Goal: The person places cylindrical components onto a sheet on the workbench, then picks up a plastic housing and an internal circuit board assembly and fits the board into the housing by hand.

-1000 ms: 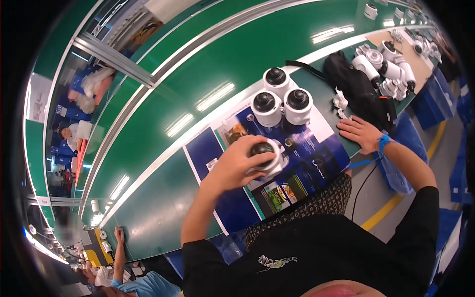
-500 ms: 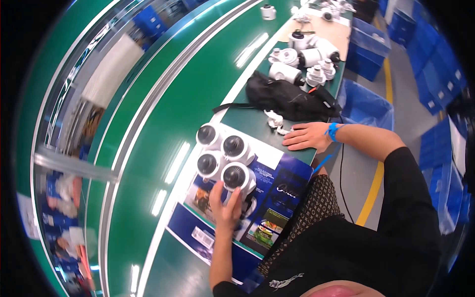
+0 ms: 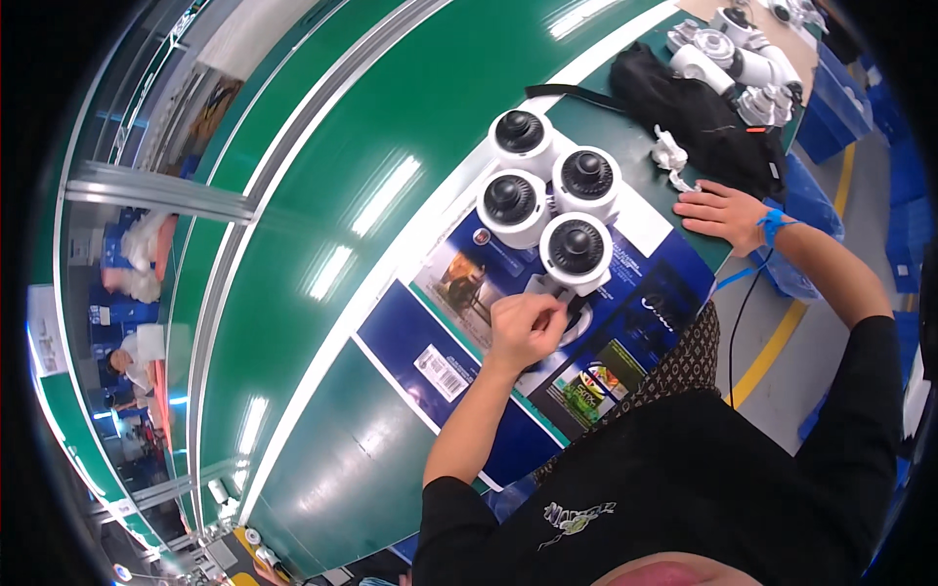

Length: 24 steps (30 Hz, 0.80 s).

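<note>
The nearest white canister [image 3: 577, 252] stands at mid-frame on printed cardboard [image 3: 508, 439], ridged black cap up toward the camera, long axis roughly upright. Three more canisters [image 3: 513, 203] crowd its upper side; below, cardboard runs to the edge by the lap. Just below it, the left hand [image 3: 529, 329] has fingers curled in; whether they grip anything, I cannot tell. Green bench [image 3: 327, 459] stretches lower left, edged by a white strip [image 3: 611, 61]. Farther right, the right hand [image 3: 723, 217] lies flat, fingers spread.

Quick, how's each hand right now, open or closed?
Left hand: fingers curled near the closest white dome device; can't tell if it's gripping anything.
Right hand: open, resting on the green table.
</note>
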Each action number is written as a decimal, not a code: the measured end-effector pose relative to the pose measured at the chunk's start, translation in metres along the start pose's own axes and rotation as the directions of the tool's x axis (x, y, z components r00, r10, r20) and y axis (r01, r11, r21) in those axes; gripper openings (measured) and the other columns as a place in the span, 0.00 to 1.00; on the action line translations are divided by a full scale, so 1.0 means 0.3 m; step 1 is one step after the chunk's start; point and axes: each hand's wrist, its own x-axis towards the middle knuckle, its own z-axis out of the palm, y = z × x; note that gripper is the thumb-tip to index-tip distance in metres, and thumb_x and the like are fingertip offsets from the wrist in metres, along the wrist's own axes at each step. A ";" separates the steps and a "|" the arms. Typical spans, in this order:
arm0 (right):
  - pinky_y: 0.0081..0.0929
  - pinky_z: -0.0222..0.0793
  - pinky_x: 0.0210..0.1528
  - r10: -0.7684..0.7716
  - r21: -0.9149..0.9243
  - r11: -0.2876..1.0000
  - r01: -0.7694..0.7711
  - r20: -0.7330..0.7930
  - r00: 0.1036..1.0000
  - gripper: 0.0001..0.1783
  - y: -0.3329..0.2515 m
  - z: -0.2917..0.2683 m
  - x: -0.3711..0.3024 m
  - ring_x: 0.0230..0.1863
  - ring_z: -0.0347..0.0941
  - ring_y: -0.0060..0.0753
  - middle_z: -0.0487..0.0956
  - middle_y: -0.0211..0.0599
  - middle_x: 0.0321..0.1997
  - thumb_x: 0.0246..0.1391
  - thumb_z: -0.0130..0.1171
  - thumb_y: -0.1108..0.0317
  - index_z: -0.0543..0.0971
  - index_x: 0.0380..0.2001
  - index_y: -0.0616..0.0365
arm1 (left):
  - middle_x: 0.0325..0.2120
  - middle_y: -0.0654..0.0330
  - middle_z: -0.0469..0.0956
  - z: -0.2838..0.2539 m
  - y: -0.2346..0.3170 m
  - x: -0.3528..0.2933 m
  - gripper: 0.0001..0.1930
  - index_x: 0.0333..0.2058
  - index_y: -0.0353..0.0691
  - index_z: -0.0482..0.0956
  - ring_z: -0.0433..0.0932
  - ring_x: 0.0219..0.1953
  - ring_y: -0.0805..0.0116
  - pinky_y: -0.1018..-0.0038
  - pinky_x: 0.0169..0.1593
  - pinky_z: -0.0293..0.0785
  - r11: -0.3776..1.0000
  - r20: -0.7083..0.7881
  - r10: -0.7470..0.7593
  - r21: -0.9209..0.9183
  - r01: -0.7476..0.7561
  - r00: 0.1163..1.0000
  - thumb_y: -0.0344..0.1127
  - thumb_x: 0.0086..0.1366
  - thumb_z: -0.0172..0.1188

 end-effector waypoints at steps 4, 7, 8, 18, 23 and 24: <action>0.53 0.46 0.70 0.003 0.005 1.000 -0.003 0.009 1.000 0.49 -0.001 0.013 -0.003 0.71 0.52 0.47 0.58 0.43 0.70 0.30 0.67 0.63 0.61 0.62 0.52 | 0.11 0.66 0.68 -0.001 0.008 0.004 0.09 0.23 0.39 0.74 0.65 0.10 0.78 0.80 0.16 0.58 1.000 -0.022 -0.027 0.006 0.027 0.999 0.20 0.48 0.66; 0.53 0.46 0.70 0.005 0.015 1.000 -0.006 0.023 1.000 0.49 0.001 0.025 -0.004 0.71 0.53 0.47 0.58 0.43 0.70 0.29 0.67 0.64 0.61 0.62 0.52 | 0.11 0.66 0.69 -0.003 0.010 -0.010 0.08 0.23 0.38 0.74 0.65 0.11 0.79 0.82 0.16 0.58 0.996 -0.140 -0.083 0.010 0.086 0.987 0.21 0.49 0.66; 0.54 0.47 0.70 0.004 0.043 0.999 -0.005 0.025 1.000 0.49 0.004 0.028 -0.001 0.70 0.53 0.48 0.58 0.43 0.70 0.30 0.66 0.64 0.61 0.62 0.52 | 0.12 0.66 0.70 -0.015 0.010 -0.014 0.07 0.25 0.38 0.74 0.66 0.12 0.79 0.83 0.17 0.58 0.993 -0.198 -0.065 0.079 0.082 0.978 0.22 0.51 0.65; 0.53 0.46 0.70 -0.017 0.000 1.000 0.017 -0.041 0.999 0.48 0.030 0.058 -0.037 0.71 0.53 0.46 0.58 0.43 0.70 0.31 0.65 0.66 0.61 0.62 0.53 | 0.36 0.59 0.74 -0.290 -0.140 0.079 0.15 0.44 0.42 0.80 0.74 0.34 0.63 0.68 0.42 0.71 0.587 -0.430 -0.503 0.466 0.662 0.749 0.36 0.58 0.62; 0.55 0.46 0.70 -0.012 0.042 0.999 0.011 0.028 1.000 0.48 0.028 0.027 -0.045 0.71 0.52 0.48 0.57 0.45 0.70 0.33 0.65 0.66 0.60 0.63 0.54 | 0.38 0.57 0.74 -0.296 -0.241 0.005 0.10 0.38 0.47 0.84 0.75 0.41 0.56 0.64 0.44 0.71 0.557 -0.285 -0.364 0.696 0.452 0.887 0.39 0.58 0.62; 0.55 0.46 0.70 -0.025 0.061 0.998 0.024 0.020 0.999 0.47 0.032 0.036 -0.045 0.71 0.52 0.48 0.57 0.46 0.70 0.35 0.65 0.66 0.60 0.63 0.54 | 0.38 0.57 0.74 -0.298 -0.243 -0.004 0.11 0.39 0.47 0.84 0.75 0.41 0.56 0.64 0.45 0.71 0.547 -0.275 -0.344 0.718 0.430 0.898 0.39 0.58 0.62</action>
